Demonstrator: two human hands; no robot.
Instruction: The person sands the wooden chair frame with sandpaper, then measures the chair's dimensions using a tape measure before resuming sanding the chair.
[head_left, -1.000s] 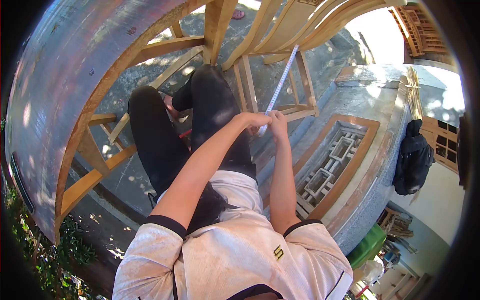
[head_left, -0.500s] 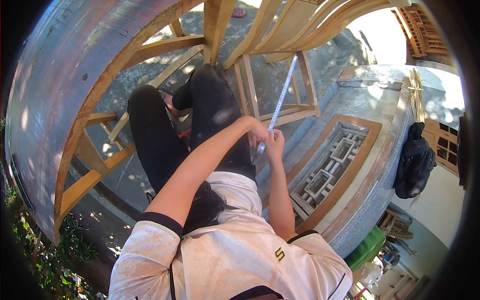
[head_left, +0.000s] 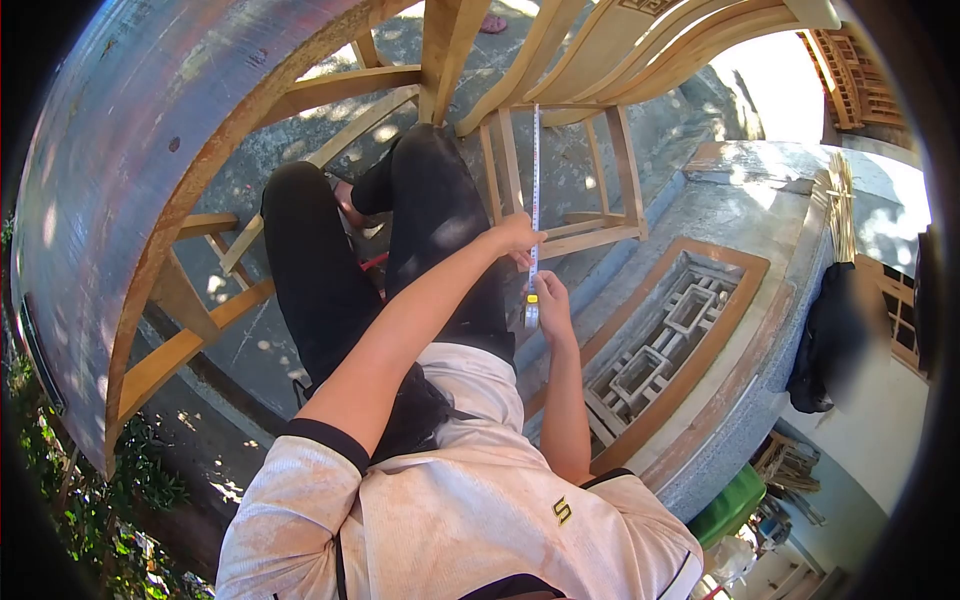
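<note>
Since the white-bladed tape measure with a small yellow-and-grey case [head_left: 532, 308] spanned the open frame of a pale wooden chair with curved back slats [head_left: 600, 62], I read the step in hand as measuring. Tape position: case low beside the right hand, blade running straight up to the crossbar under the chair back; tip contact, can't tell. Bare left hand [head_left: 517, 236]: thumb and finger pinched on the blade, near the chair's closer rail. Bare right hand [head_left: 553, 303]: fingers closed on the tape by the case mouth, grip partly hidden. Next move, my call: needed a taut, straight blade, a seated far end, then a reading at the left fingertips. Count: one tape, two hands, one chair, one big curved bluish-brown wooden panel [head_left: 150, 130] at left, one brown-framed grey lattice panel [head_left: 662, 340] at right, one pink slipper [head_left: 493, 23]. Yellowish wooden struts [head_left: 340, 90] by the curved panel: several, overlapping, no firm number.
</note>
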